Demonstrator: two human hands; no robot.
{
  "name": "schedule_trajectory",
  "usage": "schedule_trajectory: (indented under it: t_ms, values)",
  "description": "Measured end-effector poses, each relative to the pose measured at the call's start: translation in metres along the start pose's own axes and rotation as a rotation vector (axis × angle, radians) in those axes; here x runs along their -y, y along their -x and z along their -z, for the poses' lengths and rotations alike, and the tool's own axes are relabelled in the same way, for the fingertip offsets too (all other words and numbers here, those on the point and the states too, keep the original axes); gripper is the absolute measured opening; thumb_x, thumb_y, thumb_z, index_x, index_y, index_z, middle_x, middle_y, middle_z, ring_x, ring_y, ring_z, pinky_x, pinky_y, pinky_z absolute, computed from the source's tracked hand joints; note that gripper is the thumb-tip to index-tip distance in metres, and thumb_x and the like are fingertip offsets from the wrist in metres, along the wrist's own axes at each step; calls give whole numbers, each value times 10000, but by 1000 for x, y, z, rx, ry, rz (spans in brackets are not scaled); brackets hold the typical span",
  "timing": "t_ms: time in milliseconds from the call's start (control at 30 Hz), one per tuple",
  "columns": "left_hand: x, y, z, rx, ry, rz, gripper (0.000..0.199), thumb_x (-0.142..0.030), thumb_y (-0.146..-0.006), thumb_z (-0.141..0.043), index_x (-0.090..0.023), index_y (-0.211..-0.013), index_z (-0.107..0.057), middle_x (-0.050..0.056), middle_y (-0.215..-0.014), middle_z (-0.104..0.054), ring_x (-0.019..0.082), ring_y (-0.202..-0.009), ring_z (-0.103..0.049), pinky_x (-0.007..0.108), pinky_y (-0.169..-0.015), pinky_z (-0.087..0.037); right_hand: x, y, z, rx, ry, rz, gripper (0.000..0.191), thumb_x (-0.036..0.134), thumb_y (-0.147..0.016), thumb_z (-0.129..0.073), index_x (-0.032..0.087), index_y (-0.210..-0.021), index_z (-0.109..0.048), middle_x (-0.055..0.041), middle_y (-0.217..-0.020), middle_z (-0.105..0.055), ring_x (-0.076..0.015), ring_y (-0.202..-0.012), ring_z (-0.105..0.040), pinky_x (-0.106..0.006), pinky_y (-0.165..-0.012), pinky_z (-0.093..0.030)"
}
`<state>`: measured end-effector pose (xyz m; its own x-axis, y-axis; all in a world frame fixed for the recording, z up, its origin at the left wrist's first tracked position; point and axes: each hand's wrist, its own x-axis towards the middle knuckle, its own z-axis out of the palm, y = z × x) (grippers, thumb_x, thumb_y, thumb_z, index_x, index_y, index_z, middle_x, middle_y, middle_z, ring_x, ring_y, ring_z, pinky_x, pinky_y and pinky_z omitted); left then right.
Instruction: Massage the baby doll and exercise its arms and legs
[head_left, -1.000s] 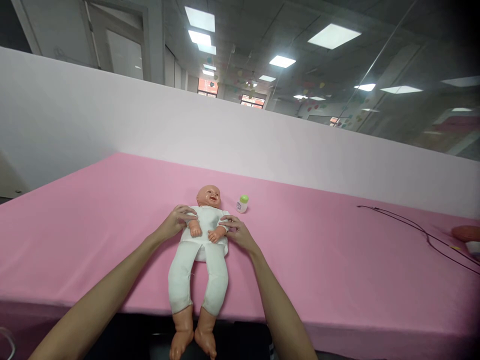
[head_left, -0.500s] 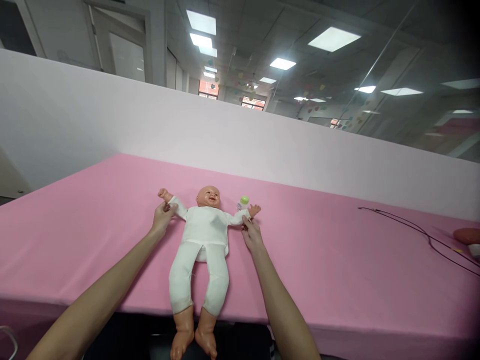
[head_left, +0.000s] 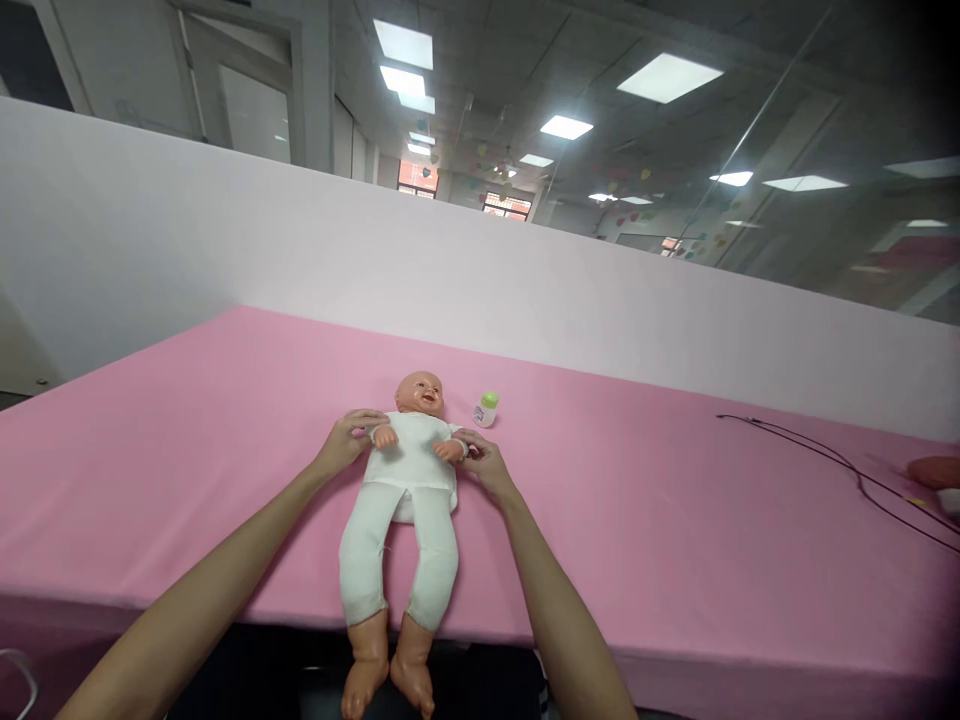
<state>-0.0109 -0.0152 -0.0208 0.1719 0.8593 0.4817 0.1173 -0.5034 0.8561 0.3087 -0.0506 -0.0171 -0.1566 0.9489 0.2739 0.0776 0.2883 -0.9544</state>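
Head-worn cam, only view, facing fwd & down, close above left hand (head_left: 343, 443) & right hand (head_left: 480, 462), table (head_left: 187, 450) past fingers, ceiling (head_left: 480, 90) far above fingers

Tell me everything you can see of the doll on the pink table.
The baby doll lies on its back on the pink cloth, feet past the edge, smiling. Its head, hands and feet look like glossy plastic; its body wears a soft white one-piece suit. Both forearms bend over its chest. The left hand touches one sleeve, the right hand the other wrist.
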Motion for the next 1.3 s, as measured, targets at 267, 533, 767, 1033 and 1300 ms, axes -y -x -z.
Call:
schedule_trajectory:
  t_ms: [267, 533, 767, 1033, 1300]
  values:
    - [24, -2, 9, -520, 323, 450, 603, -639, -576, -886, -146, -864, -692, 81, -819, -709, 235, -746, -668, 352, -686, -537, -29, -13, 23, -529, -387, -175, 509, 527, -656, -903, 263, -1061, -745, -39, -972, -754, -206, -784, -650, -314, -638, -541]
    - [4, 0, 2, -91, 65, 51, 252, -374, -763, -812, -214, -957, -830, 121, -1117, -770, 324, -1062, -678, 447, -913, -538, -4, -3, 5, -103, -89, -10, 462, 360, -685, -918, 249, -1115, -790, -68, -1215, -719, -261, -1109, -643, -392, -971, -520]
    - [-1, 3, -1, 104, -151, -121, 294, -225, -794, -643, -293, -985, -856, 77, -1178, -769, 302, -1171, -619, 477, -1035, -478, 11, 6, -2, 164, 142, 36, 306, 302, -763, -834, 295, -1068, -839, -71, -1271, -644, -271, -1210, -592, -396, -1008, -492]
    - [16, -1, 5, -434, 255, 278, 500, -582, -680, -847, -167, -925, -715, 97, -916, -741, 255, -845, -685, 354, -747, -540, -22, -10, 13, -365, -312, -104, 460, 462, -707, -888, 252, -1090, -744, -51, -1041, -755, -249, -952, -679, -388, -843, -569]
    - [6, -1, 4, -387, 205, 252, 470, -530, -659, -869, -177, -948, -755, 108, -959, -757, 279, -877, -685, 361, -741, -532, -25, -11, 19, -375, -314, -107, 496, 522, -686, -880, 273, -1091, -737, -52, -988, -733, -243, -861, -664, -380, -747, -574]
